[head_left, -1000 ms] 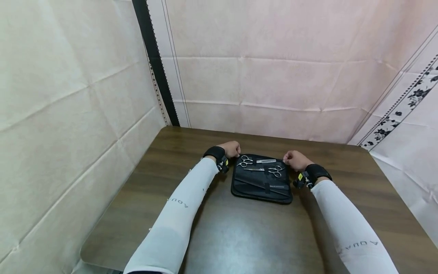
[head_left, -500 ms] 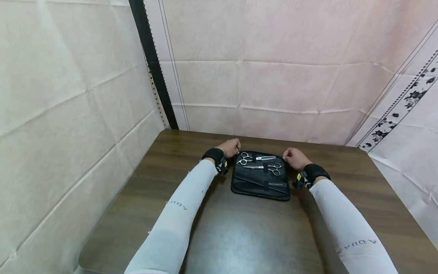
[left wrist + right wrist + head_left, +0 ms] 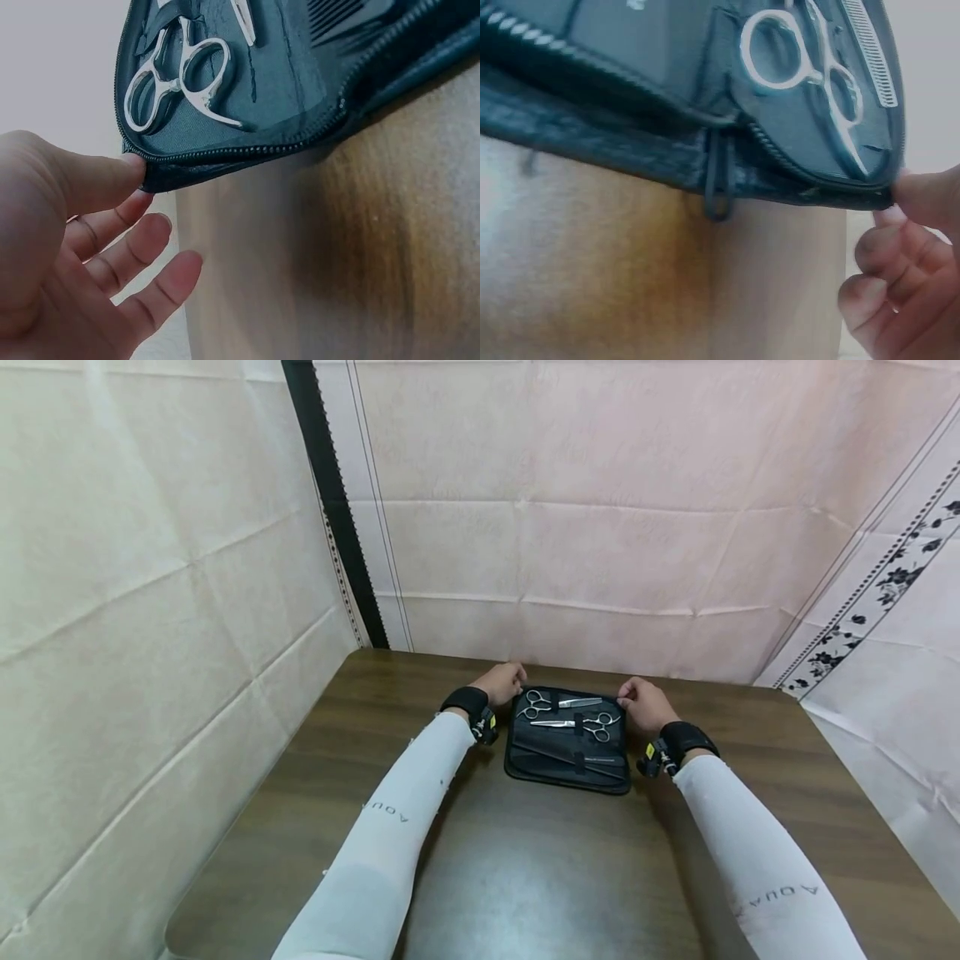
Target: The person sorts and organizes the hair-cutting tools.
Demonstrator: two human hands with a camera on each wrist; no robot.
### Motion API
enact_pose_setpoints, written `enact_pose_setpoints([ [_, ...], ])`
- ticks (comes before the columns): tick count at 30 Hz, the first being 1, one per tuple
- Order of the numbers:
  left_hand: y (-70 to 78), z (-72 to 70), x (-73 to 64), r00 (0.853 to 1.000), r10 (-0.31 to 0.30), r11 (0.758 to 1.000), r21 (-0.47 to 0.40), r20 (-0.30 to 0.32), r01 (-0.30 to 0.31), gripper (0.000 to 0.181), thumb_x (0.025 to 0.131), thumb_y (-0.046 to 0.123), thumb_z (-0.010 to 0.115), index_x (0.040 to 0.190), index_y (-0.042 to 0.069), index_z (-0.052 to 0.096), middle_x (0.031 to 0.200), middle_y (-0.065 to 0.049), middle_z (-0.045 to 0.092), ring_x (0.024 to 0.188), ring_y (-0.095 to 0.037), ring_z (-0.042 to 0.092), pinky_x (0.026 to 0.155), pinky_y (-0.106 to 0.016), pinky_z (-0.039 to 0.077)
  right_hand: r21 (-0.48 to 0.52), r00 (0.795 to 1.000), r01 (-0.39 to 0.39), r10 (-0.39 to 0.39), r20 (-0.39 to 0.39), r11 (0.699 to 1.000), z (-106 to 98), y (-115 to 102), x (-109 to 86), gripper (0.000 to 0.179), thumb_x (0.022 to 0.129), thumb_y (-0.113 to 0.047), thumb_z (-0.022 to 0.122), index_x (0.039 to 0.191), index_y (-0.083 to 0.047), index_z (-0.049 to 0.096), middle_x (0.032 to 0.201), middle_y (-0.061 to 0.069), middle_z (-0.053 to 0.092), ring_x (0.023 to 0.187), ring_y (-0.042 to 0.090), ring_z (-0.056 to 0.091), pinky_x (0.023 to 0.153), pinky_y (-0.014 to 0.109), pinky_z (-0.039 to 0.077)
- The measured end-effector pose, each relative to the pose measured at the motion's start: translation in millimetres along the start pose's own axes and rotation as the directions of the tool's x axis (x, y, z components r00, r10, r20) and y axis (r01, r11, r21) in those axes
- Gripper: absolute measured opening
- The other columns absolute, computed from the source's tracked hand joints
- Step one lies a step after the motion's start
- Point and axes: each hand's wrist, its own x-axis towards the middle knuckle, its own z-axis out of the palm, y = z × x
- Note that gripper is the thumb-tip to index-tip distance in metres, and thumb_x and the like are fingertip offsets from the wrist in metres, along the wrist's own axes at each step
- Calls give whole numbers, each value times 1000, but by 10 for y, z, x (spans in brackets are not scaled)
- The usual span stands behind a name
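Note:
A black zippered case (image 3: 543, 773) lies unfolded on the table with its inside facing up. My left hand (image 3: 501, 683) pinches its far left corner between thumb and forefinger, the other fingers loosely bent. At the far right corner my right hand (image 3: 645, 703) pinches the edge the same way. Thinning shears (image 3: 579, 702) sit under a strap in the upper row. Below them lies a pair of scissors (image 3: 553, 724), handles to the right. The left wrist view shows part of a black comb (image 3: 337, 19) in the case. A zipper pull (image 3: 718, 180) hangs from the right side.
The brown wooden table (image 3: 300, 793) ends just beyond the case. Pale creased sheeting (image 3: 585, 552) hangs behind it, and more (image 3: 135, 677) covers the left side. White sleeves cover both forearms, and each wrist wears a black strap (image 3: 467, 702) with a small camera.
Both hands have moved the case slightly away, toward the table's far edge, keeping their pinch on its far corners. The head view has tilted up a little.

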Motion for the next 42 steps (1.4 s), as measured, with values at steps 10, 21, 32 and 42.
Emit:
enact_pose_setpoints([
  [10,25,-4,-155,991,119,990,83,-60,-114,23,106,7,57,127,7,67,116,-7,66,103,-19,60,93,-34,53,-34,991,110,-112,-67,993,-11,-21,-170,23,107,-7,54,125,3,64,109,20,66,93,30,59,74,33,48],
  [21,93,-45,-593,961,258,955,176,-96,-239,19,105,12,60,123,10,66,115,-4,65,103,-16,60,94,-32,53,-95,969,228,-235,-77,969,-137,-176,-540,14,104,-5,60,116,-1,66,103,13,63,86,24,58,72,31,50],
  [32,78,21,-893,927,355,923,203,-123,-327,12,103,11,63,114,12,68,108,1,64,96,-12,60,86,-28,54,-171,901,388,-412,-134,905,-61,-176,-879,8,101,-3,64,108,-7,68,102,7,63,81,14,55,69,26,48],
  [42,40,133,-1112,888,450,855,334,-94,-397,10,101,14,67,111,17,68,109,3,66,96,-11,62,96,-36,51,-166,887,440,-456,-75,882,3,-188,-1139,12,101,-2,64,108,-12,66,98,0,57,81,10,49,69,24,46],
])
